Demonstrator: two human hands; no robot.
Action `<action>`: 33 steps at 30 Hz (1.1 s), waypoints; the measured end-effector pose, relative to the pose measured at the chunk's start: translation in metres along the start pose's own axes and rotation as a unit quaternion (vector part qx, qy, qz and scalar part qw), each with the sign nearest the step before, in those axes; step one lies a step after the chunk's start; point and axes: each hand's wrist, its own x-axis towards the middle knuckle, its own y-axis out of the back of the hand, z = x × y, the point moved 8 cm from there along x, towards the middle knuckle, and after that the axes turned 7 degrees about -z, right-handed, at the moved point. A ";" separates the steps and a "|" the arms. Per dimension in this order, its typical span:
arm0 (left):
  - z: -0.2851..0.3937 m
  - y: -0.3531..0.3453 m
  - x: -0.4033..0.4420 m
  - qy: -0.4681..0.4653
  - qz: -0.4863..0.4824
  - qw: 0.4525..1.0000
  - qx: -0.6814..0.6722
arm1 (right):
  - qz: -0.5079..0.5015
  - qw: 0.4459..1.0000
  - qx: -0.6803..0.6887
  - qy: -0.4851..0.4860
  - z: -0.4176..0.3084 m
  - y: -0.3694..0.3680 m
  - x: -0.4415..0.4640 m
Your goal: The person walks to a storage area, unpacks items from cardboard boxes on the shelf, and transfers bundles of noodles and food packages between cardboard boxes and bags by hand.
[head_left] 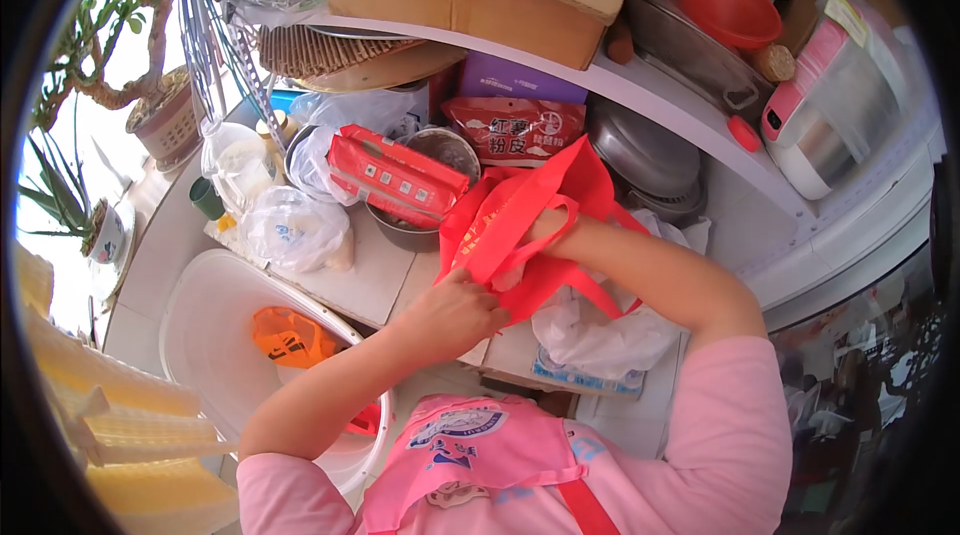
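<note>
A red fabric bag (pixel 585 180) with loop handles hangs over the cluttered shelf in front of me. My left hand (pixel 462 313) is closed on the near edge of the bag. My right hand (pixel 548 233) reaches into the bag's opening, under a handle, and its fingers are hidden by the fabric. Left of the bag, a red packet (pixel 395 180) lies across a metal pot (pixel 398 233). Just behind the bag is another red packet (pixel 510 130) with dark lettering.
A white tub (pixel 195 335) with an orange bag (pixel 293 337) inside stands lower left. White plastic bags (pixel 290 230) lie beside the pot. A lidded pan (pixel 645 150) is at right, under an upper shelf (pixel 560 70) bearing a cardboard box (pixel 460 10) and a cooker (pixel 830 110).
</note>
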 end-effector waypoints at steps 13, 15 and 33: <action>-0.032 0.013 -0.044 0.089 0.092 0.978 -0.166 | 0.008 0.991 -0.127 -0.029 -0.045 0.037 -0.046; -0.035 0.010 -0.043 0.090 0.089 0.976 -0.177 | 0.044 0.993 -0.106 -0.025 -0.048 0.051 -0.051; -0.008 0.033 -0.032 0.137 0.184 0.756 -0.613 | 0.003 0.988 -0.139 -0.059 -0.150 0.133 -0.114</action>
